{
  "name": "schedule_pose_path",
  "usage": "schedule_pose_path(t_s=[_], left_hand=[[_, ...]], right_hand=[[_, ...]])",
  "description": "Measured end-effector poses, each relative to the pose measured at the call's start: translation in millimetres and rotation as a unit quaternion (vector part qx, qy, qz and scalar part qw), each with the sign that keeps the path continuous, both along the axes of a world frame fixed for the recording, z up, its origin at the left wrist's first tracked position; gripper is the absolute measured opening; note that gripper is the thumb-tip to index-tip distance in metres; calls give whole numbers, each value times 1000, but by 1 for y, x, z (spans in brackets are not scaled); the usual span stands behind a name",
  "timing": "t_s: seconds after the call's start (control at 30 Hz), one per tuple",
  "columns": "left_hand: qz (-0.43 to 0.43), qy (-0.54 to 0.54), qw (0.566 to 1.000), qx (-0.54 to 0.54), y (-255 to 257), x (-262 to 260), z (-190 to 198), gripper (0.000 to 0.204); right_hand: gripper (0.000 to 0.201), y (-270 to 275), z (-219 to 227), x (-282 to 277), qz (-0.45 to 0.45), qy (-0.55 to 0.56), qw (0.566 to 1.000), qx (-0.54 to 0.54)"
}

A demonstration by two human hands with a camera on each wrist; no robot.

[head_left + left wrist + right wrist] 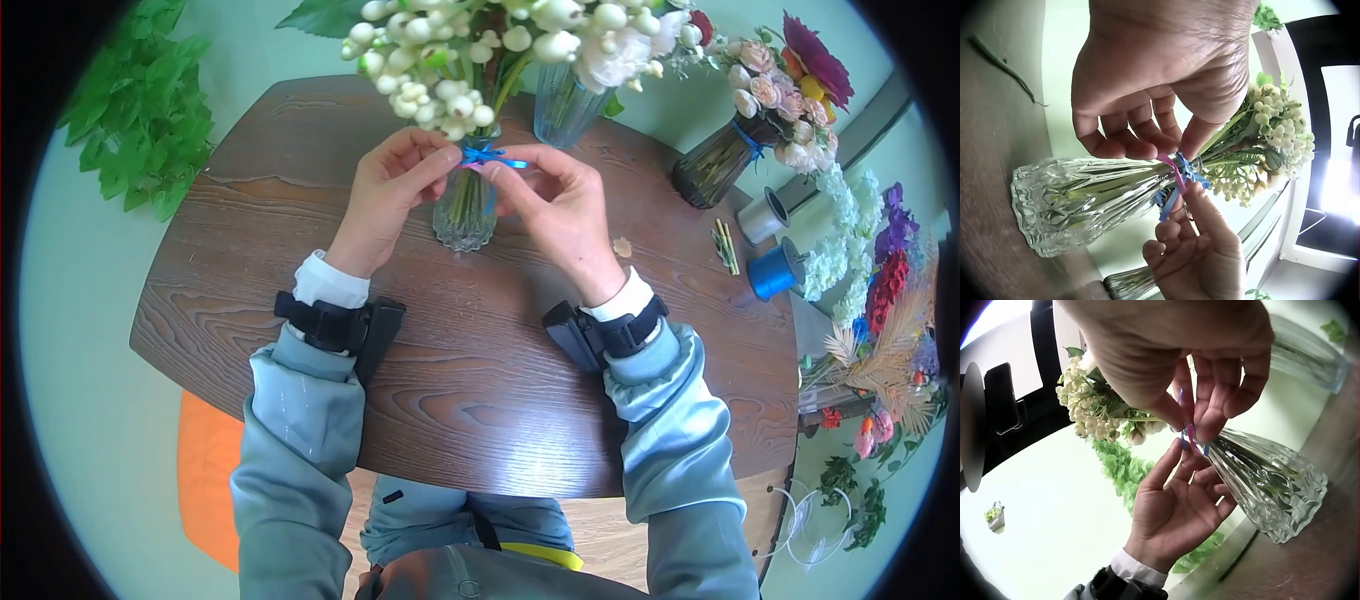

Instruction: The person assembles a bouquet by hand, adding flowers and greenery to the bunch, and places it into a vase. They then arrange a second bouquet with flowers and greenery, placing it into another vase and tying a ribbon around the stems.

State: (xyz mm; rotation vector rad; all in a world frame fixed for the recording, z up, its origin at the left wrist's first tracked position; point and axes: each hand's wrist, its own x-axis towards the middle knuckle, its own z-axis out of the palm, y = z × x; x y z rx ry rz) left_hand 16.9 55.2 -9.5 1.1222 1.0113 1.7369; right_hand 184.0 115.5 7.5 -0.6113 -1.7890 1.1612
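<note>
A clear glass vase [462, 226] with a ridged base stands upright on the dark wooden table, holding stems under a bunch of cream berries [425, 60] and white flowers. Around its narrow neck is a blue ribbon [481, 156] shaped into a bow, with a tail hanging down. A pink ribbon [1174, 169] lies with it at the neck. From the left side, my left hand [388, 195] pinches the ribbon between thumb and index finger. Opposite it, my right hand [562, 205] pinches the blue ribbon at the bow's right side, other fingers loosely bent.
Behind stands another glass vase [568, 108]. At the right are a dark vase [712, 168] of flowers, a silver spool [762, 217], a blue ribbon spool [773, 272] and cut stem pieces [725, 247]. Green foliage [140, 115] hangs at the left, above an orange seat [208, 480].
</note>
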Motion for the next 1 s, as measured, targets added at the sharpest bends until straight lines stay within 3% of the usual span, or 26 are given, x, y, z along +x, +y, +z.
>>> schedule_pose_path(t_s=[0.27, 0.6, 0.77, 1.0], left_hand=[[-23, 26, 999, -28, -4, 0, 5, 17], [15, 27, 999, -9, -3, 1, 3, 24], [11, 95, 995, -8, -3, -1, 5, 34], [12, 131, 990, -50, -4, -6, 7, 30]], right_hand=[[16, 3, 3, 3, -6, -2, 1000, -13], [18, 3, 1, 3, 9, -16, 1000, -16], [17, 1, 15, 9, 0, 3, 1000, -17], [15, 5, 15, 12, -8, -24, 1000, -4]])
